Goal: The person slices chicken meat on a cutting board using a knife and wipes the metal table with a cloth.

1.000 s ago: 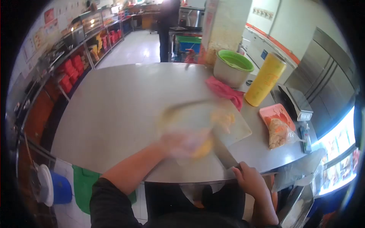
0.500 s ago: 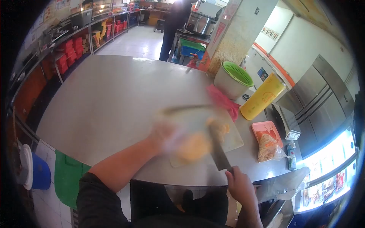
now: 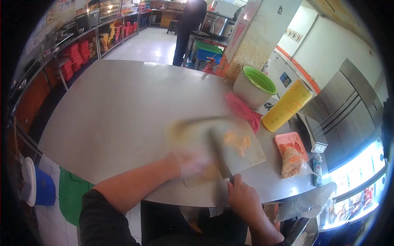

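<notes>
Your right grip point(image 3: 243, 193) clamps the kitchen knife point(image 3: 221, 160) handle-end, presumably for control, pointing eleven o'clock; blurred left grip point(image 3: 189, 162), can't tell

- My right hand point(image 3: 243, 194) grips the knife point(image 3: 221, 160), which slants away from me over the pale cutting board point(image 3: 255, 156).
- My left hand point(image 3: 189, 162) is just left of the knife — too blurred to tell what it holds.
- Orange-yellow pieces point(image 3: 239, 142) lie on the board, right of the knife.
- A pink cloth point(image 3: 241, 109) lies on the table point(image 3: 111, 115) beside a white tub point(image 3: 248, 95) holding a green basket point(image 3: 261, 81).
- To my right — a yellow cylinder point(image 3: 286, 106), a scale point(image 3: 312, 132), and a filled plastic bag point(image 3: 292, 165) overlapping a pink tray point(image 3: 283, 138).
- Beyond the table, a person point(image 3: 188, 30) stands in dark clothes.
</notes>
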Tool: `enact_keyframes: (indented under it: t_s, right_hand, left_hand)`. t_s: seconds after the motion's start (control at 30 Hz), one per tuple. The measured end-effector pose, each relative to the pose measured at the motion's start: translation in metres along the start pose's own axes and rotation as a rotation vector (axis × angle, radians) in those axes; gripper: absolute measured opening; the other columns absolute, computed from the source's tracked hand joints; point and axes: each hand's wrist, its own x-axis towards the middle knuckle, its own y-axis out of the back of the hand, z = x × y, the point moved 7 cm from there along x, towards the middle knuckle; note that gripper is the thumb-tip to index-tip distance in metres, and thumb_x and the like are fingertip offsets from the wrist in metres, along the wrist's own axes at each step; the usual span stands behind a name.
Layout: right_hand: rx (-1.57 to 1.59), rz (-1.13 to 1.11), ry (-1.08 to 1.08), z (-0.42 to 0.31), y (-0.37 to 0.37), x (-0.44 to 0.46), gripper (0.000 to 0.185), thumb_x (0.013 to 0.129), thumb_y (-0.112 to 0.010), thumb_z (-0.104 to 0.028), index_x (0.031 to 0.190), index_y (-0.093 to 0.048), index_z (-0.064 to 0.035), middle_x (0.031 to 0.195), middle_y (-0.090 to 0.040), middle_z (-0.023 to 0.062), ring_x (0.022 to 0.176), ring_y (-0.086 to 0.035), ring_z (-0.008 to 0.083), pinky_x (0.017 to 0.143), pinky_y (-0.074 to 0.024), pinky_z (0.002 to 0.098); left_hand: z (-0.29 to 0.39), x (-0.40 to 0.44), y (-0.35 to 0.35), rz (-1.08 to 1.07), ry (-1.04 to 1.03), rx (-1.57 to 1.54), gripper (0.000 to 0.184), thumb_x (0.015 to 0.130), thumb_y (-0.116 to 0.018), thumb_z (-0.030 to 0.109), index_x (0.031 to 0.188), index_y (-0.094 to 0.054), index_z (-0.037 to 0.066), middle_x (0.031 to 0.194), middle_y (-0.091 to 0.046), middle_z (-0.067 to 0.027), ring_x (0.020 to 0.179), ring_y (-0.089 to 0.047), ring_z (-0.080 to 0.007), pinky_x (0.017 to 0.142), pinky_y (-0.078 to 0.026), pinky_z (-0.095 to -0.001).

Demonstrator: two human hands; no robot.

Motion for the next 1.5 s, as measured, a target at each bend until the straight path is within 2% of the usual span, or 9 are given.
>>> enact_keyframes:
  t_s: [0.27,0.37,0.47,0.67,0.77,0.9,0.97,1.4,1.5]
  right_hand:
    - [-0.129,-0.069,0.023,-0.009,-0.008,0.011,0.026,0.109,-0.048,-0.028,0.106,-0.048,-0.0023,0.076,-0.069,0.0191,0.068,-0.072,0.0413,0.059,-0.0592,0.0491]
    - [-0.104,-0.094,-0.023,-0.009,-0.011,0.019,0.025,0.109,-0.047,-0.028,0.107,-0.049,-0.0029,0.080,-0.070,0.0200,0.071,-0.073,0.0416,0.061,-0.0600,0.0489]
    - [-0.081,-0.116,-0.027,-0.014,-0.009,0.027,0.021,0.108,-0.047,-0.024,0.108,-0.049,-0.0031,0.086,-0.072,0.0232,0.078,-0.074,0.0424,0.067,-0.0604,0.0515]
    - [-0.047,-0.171,0.050,-0.013,-0.020,0.061,0.017,0.105,-0.048,-0.018,0.109,-0.049,-0.0016,0.092,-0.073,0.0247,0.087,-0.074,0.0432,0.077,-0.0591,0.0536]
    - [0.031,-0.113,0.132,-0.029,-0.003,0.077,0.016,0.103,-0.049,-0.015,0.109,-0.050,-0.0003,0.094,-0.073,0.0247,0.089,-0.074,0.0430,0.077,-0.0588,0.0537]
    - [0.167,-0.058,0.138,-0.021,-0.004,0.086,0.013,0.102,-0.048,-0.011,0.108,-0.050,0.0002,0.096,-0.074,0.0244,0.090,-0.074,0.0427,0.078,-0.0583,0.0542]
    - [0.200,-0.095,0.127,-0.009,-0.003,0.070,0.013,0.102,-0.048,-0.011,0.108,-0.051,0.0000,0.096,-0.074,0.0244,0.091,-0.074,0.0427,0.078,-0.0582,0.0543]
    - [0.006,-0.173,-0.023,0.041,-0.002,-0.019,0.019,0.107,-0.048,-0.021,0.106,-0.050,-0.0020,0.083,-0.072,0.0218,0.081,-0.073,0.0437,0.072,-0.0576,0.0551]
    - [0.034,-0.154,0.021,0.037,-0.013,0.002,0.015,0.105,-0.049,-0.016,0.108,-0.051,-0.0016,0.086,-0.072,0.0227,0.084,-0.073,0.0441,0.074,-0.0576,0.0552]
  left_hand:
    - [0.010,0.002,-0.021,0.034,-0.121,0.110,0.043,0.099,-0.059,0.047,0.130,-0.069,0.018,0.131,-0.068,-0.0146,0.113,-0.068,-0.0361,0.096,-0.056,-0.0452]
    - [0.006,0.006,-0.033,0.058,-0.129,-0.348,0.040,0.101,-0.058,0.042,0.129,-0.069,0.016,0.129,-0.068,-0.0140,0.113,-0.068,-0.0354,0.096,-0.056,-0.0447]
    - [0.017,0.001,-0.021,0.031,-0.046,0.098,0.038,0.101,-0.057,0.037,0.129,-0.069,0.014,0.127,-0.069,-0.0140,0.111,-0.068,-0.0358,0.094,-0.057,-0.0453]
    - [0.026,0.003,-0.003,0.187,-0.175,0.038,0.032,0.098,-0.058,0.034,0.117,-0.072,0.012,0.114,-0.071,-0.0135,0.101,-0.070,-0.0379,0.086,-0.058,-0.0482]
    - [0.016,0.005,-0.002,0.032,-0.030,0.047,0.027,0.096,-0.060,0.033,0.106,-0.072,0.011,0.106,-0.072,-0.0135,0.097,-0.070,-0.0383,0.083,-0.057,-0.0497]
    - [0.006,0.000,-0.003,0.136,0.003,-0.248,0.026,0.097,-0.061,0.033,0.099,-0.073,0.010,0.098,-0.071,-0.0155,0.093,-0.069,-0.0394,0.080,-0.056,-0.0509]
    - [0.035,-0.009,0.028,0.432,-0.116,-0.084,0.027,0.098,-0.060,0.033,0.101,-0.073,0.010,0.100,-0.072,-0.0162,0.095,-0.069,-0.0398,0.082,-0.056,-0.0508]
    - [0.048,0.001,0.027,0.153,0.084,-0.009,0.024,0.097,-0.061,0.027,0.105,-0.074,0.008,0.104,-0.073,-0.0163,0.096,-0.070,-0.0395,0.084,-0.057,-0.0505]
    - [0.050,0.001,0.017,0.161,-0.064,0.022,0.023,0.096,-0.061,0.025,0.109,-0.074,0.010,0.105,-0.072,-0.0153,0.096,-0.070,-0.0389,0.083,-0.057,-0.0503]
